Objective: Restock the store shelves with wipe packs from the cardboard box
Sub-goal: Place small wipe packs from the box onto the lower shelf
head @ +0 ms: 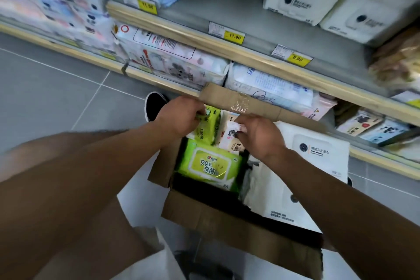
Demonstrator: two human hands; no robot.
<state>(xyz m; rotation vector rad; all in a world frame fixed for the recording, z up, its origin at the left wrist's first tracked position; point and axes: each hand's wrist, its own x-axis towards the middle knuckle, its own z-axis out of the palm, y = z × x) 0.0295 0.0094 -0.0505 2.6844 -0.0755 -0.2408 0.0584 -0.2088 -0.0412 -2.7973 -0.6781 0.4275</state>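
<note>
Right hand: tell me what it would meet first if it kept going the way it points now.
The right hand points up-left into the cardboard box, fingers already on the pink-and-white wipe pack. Pushed farther, it would probably meet the upright green wipe pack beside it; depth is unclear.

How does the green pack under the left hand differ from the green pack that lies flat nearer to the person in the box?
The far green pack stands on edge, with the left hand gripping its top; the near green pack lies flat, and no hand touches it. The far one shows only a narrow side; the near one shows its whole label. Both are lime green and sit in the cardboard box.
</note>
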